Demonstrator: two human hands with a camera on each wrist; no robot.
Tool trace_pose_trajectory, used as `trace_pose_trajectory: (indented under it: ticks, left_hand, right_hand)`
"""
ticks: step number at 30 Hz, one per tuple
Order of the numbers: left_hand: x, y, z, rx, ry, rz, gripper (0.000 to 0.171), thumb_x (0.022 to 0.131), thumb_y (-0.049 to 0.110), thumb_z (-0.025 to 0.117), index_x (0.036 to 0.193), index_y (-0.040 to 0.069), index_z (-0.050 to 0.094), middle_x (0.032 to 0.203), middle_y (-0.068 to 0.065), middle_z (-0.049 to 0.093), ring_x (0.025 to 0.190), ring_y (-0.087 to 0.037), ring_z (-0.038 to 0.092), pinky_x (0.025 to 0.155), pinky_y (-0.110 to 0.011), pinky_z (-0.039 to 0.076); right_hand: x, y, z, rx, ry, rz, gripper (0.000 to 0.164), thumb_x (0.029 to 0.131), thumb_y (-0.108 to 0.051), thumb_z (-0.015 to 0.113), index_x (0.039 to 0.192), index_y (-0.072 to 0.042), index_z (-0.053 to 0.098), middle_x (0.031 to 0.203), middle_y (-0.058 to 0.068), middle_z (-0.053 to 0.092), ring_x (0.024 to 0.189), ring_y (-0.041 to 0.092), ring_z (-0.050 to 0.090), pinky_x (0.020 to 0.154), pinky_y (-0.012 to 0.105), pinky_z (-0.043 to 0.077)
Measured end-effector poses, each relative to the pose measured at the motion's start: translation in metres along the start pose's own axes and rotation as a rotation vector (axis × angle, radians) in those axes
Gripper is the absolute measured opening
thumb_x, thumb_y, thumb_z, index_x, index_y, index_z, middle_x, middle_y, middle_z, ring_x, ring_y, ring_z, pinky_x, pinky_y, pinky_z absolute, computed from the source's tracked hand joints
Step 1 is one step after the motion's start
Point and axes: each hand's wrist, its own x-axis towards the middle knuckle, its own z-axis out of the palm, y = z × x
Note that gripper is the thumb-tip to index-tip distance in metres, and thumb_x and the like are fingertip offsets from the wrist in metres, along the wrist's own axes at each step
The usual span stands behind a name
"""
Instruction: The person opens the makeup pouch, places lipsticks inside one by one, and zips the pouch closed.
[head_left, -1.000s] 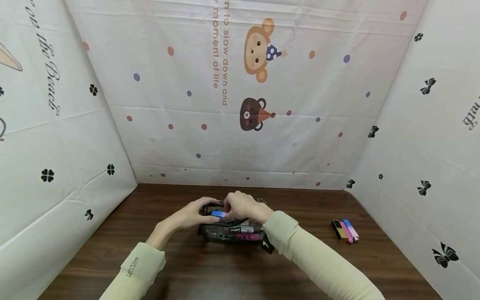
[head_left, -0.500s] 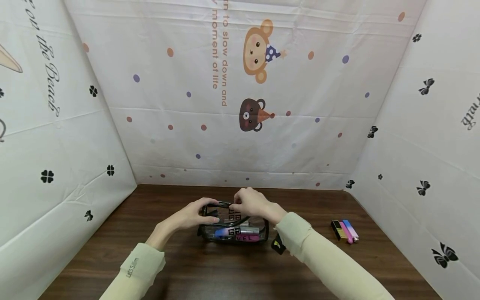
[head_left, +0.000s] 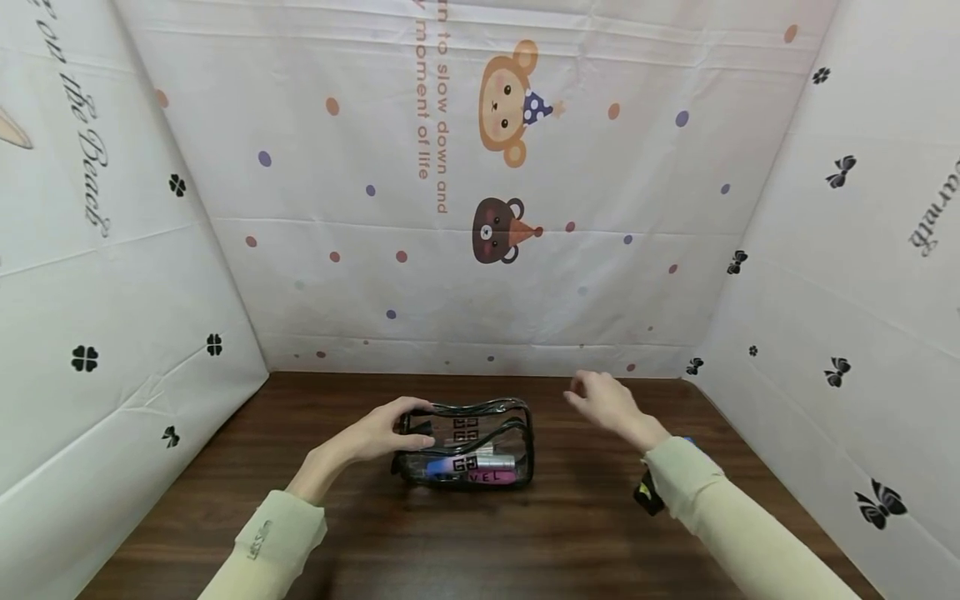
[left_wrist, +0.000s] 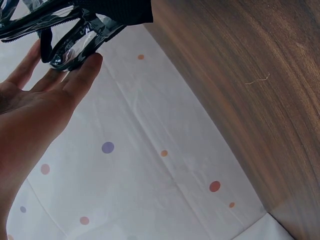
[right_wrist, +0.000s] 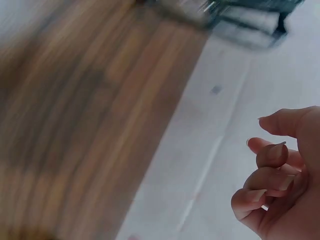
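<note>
A clear zip pouch with black trim (head_left: 491,407) stands on the table, its top gaping. Through its front wall show a blue-and-purple stick (head_left: 444,465), a silver tube (head_left: 497,461) and a pink item (head_left: 491,477). My left hand (head_left: 386,429) grips the pouch's left end, thumb on the front rim and fingers behind; the left wrist view has the fingers against the pouch's trim (left_wrist: 75,60). Off to the pouch's right, my right hand (head_left: 611,406) hovers with loosely bent fingers and nothing in them. The right wrist view has the pouch (right_wrist: 250,22) blurred at its top.
The dark wood table (head_left: 450,542) is walled by white printed sheets (head_left: 420,333) at the back and both sides. At the right, a blue tip (head_left: 687,439) peeks out behind my right sleeve (head_left: 686,475), which hides what lies beneath it.
The blue-and-purple stick went from my right hand down into the pouch. My right hand then left the pouch's mouth and moved right. My left hand has stayed on the pouch.
</note>
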Motion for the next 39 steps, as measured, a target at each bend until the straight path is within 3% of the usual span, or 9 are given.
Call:
trace_pose_trajectory:
  ticks: [7, 12, 15, 18, 25, 31, 35, 39]
  left_hand:
    - [0.000, 0.000, -0.001, -0.003, -0.006, 0.006, 0.063, 0.088, 0.049, 0.065, 0.142, 0.022, 0.046, 0.152, -0.010, 0.038, 0.141, -0.037, 0.034, 0.107, -0.060, 0.036]
    - [-0.001, 0.000, -0.002, -0.002, 0.000, 0.015, 0.063, 0.089, 0.048, 0.065, 0.142, 0.020, 0.046, 0.151, -0.010, 0.040, 0.140, -0.037, 0.035, 0.106, -0.060, 0.036]
    - [-0.001, 0.000, -0.002, -0.003, -0.002, 0.009, 0.064, 0.088, 0.049, 0.065, 0.142, 0.020, 0.046, 0.151, -0.010, 0.039, 0.140, -0.037, 0.035, 0.107, -0.060, 0.035]
    - [-0.001, 0.001, -0.002, -0.005, -0.002, 0.012, 0.064, 0.089, 0.049, 0.065, 0.142, 0.020, 0.046, 0.151, -0.010, 0.039, 0.141, -0.037, 0.034, 0.107, -0.060, 0.035]
    - [0.000, 0.000, 0.000, -0.014, -0.005, 0.015, 0.062, 0.089, 0.047, 0.066, 0.142, 0.020, 0.046, 0.151, -0.011, 0.039, 0.140, -0.037, 0.035, 0.107, -0.060, 0.036]
    - [-0.001, 0.001, -0.001, -0.020, -0.009, 0.011, 0.063, 0.089, 0.047, 0.066, 0.142, 0.019, 0.046, 0.151, -0.011, 0.039, 0.140, -0.037, 0.035, 0.107, -0.060, 0.035]
    - [-0.001, 0.002, -0.001, -0.019, -0.008, 0.006, 0.063, 0.089, 0.048, 0.066, 0.142, 0.020, 0.046, 0.152, -0.010, 0.038, 0.141, -0.037, 0.034, 0.107, -0.060, 0.035]
    - [-0.001, 0.002, -0.001, -0.014, -0.008, 0.005, 0.063, 0.089, 0.048, 0.065, 0.142, 0.021, 0.046, 0.152, -0.010, 0.038, 0.141, -0.037, 0.034, 0.107, -0.060, 0.035]
  right_hand:
    - [-0.023, 0.062, -0.001, -0.079, -0.069, 0.142, 0.018, 0.094, -0.022, 0.061, 0.092, -0.005, 0.064, 0.071, 0.005, 0.063, 0.055, 0.016, 0.054, 0.047, 0.032, 0.041]
    - [-0.032, 0.089, -0.003, -0.121, -0.161, 0.240, 0.028, 0.094, -0.020, 0.059, 0.106, 0.005, 0.062, 0.090, 0.019, 0.066, 0.067, 0.025, 0.061, 0.054, 0.039, 0.047]
    - [-0.036, 0.099, -0.004, -0.126, -0.223, 0.283, 0.031, 0.094, -0.019, 0.058, 0.108, 0.008, 0.060, 0.090, 0.019, 0.065, 0.068, 0.025, 0.060, 0.056, 0.039, 0.045]
    - [-0.040, 0.107, -0.005, -0.126, -0.272, 0.324, 0.024, 0.094, -0.019, 0.057, 0.098, 0.004, 0.060, 0.081, 0.013, 0.062, 0.065, 0.023, 0.055, 0.056, 0.038, 0.041]
    - [-0.047, 0.123, -0.005, -0.152, -0.331, 0.376, 0.019, 0.089, -0.018, 0.060, 0.088, 0.001, 0.060, 0.090, 0.019, 0.065, 0.073, 0.027, 0.059, 0.063, 0.046, 0.049]
    - [-0.054, 0.126, -0.005, -0.154, -0.352, 0.395, 0.019, 0.086, -0.015, 0.055, 0.070, -0.004, 0.056, 0.066, 0.013, 0.065, 0.051, 0.021, 0.062, 0.057, 0.040, 0.049]
    - [-0.056, 0.125, -0.005, -0.139, -0.366, 0.395, 0.017, 0.082, -0.013, 0.058, 0.069, -0.002, 0.057, 0.053, 0.012, 0.063, 0.044, 0.020, 0.062, 0.056, 0.038, 0.049]
    - [-0.055, 0.126, -0.004, -0.115, -0.391, 0.401, 0.016, 0.081, -0.013, 0.063, 0.071, -0.002, 0.057, 0.053, 0.012, 0.063, 0.043, 0.020, 0.062, 0.058, 0.037, 0.049]
